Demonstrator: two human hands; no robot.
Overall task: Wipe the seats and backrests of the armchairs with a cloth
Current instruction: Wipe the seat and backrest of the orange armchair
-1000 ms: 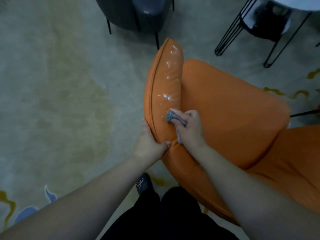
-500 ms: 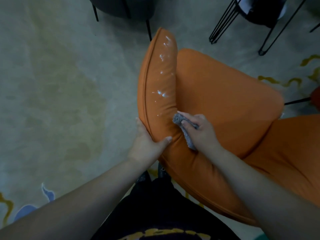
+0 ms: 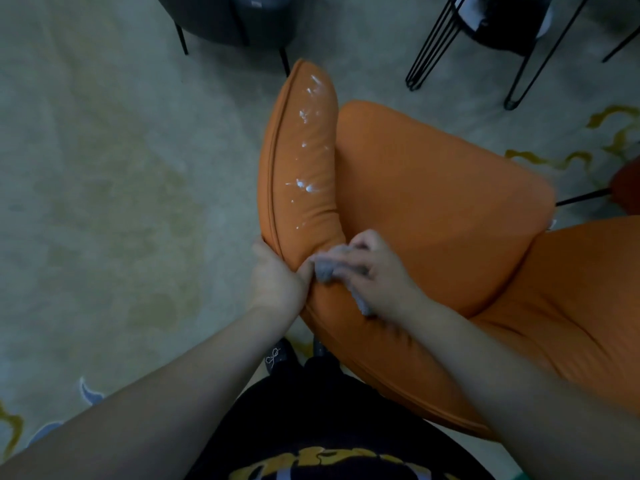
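An orange armchair [image 3: 433, 202] fills the middle and right of the head view. White smears [image 3: 304, 150] dot its left side cushion. My left hand [image 3: 273, 282] grips the outer edge of that cushion near its lower end, thumb on the inner face. My right hand [image 3: 377, 275], blurred by motion, holds a small grey cloth [image 3: 325, 268] and presses it on the cushion right beside my left thumb. Part of the cloth trails under my right palm.
A dark grey chair [image 3: 235, 19] stands at the top, just beyond the armchair's tip. A black wire-legged table [image 3: 485, 39] is at the top right. Patterned carpet [image 3: 104, 168] covers the floor to the left. My shoes [image 3: 277, 355] are below the armchair's edge.
My right hand has slid the cloth down and left along the cushion until it meets my left thumb. My left hand keeps its grip on the cushion's edge.
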